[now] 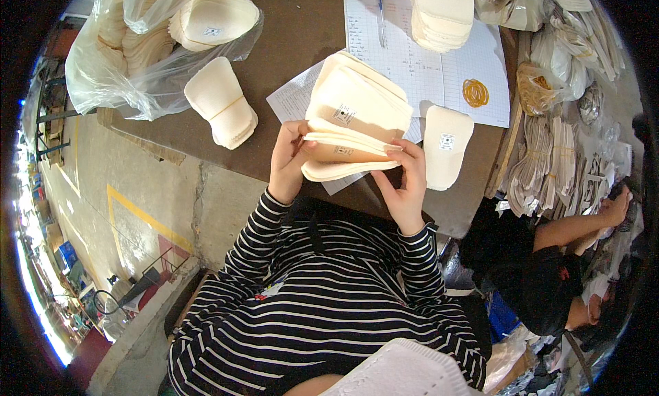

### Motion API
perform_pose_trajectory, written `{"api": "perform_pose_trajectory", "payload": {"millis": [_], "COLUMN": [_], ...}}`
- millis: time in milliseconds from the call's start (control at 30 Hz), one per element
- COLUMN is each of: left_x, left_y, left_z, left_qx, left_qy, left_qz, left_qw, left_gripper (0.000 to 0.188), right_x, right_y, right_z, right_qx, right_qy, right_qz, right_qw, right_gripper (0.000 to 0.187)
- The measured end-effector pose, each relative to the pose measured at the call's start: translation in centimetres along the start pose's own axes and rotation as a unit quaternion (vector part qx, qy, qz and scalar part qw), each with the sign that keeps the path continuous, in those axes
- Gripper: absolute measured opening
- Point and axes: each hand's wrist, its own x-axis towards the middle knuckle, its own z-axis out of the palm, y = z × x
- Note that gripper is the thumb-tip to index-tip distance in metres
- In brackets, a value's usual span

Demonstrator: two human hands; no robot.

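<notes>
Between my two hands is a stack of cream, round-cornered flat pieces point(350, 171), fanned apart along its upper edge. My left hand point(288, 157) grips its left end. On the right end, my right hand point(405, 182) pinches the layers between thumb and fingers. A thicker pile of the same pieces point(360, 87), with a small printed mark, lies just beyond the held stack; I cannot tell whether they touch. To the right of my right hand rests another labelled cream piece point(447, 166). A stack tied with a rubber band point(221, 108) lies to the left.
Across the brown table point(274, 46) are a gridded notebook point(425, 80), a pen point(380, 12), yellow rubber bands point(475, 92) and another stack point(443, 18). A clear plastic bag point(154, 94) of pieces sits far left. At right, another person's arm point(576, 228) is near bundled pieces point(539, 162).
</notes>
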Motion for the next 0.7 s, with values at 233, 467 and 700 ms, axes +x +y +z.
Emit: {"api": "perform_pose_trajectory", "payload": {"millis": [233,467,700], "left_x": [-0.9,-1.2,-0.9], "left_y": [0.0,-0.3,0.0], "left_z": [1.7,-0.5,-1.6], "left_qx": [-0.104,-0.053,-0.024], "left_qy": [0.067,-0.013,-0.077], "left_qz": [0.005,0.034,0.058], "left_qw": [0.992,0.998,0.995], "left_gripper": [0.01,0.017,0.023], "right_x": [-0.3,-0.3,-0.1], "right_y": [0.6,0.8,0.3], "right_z": [1.1,1.1,1.2], "right_qx": [0.069,0.088,0.08], "right_qy": [0.071,0.085,0.075], "right_qz": [0.055,0.072,0.077], "right_qw": [0.994,0.99,0.991], "right_gripper": [0.036,0.038,0.041]}}
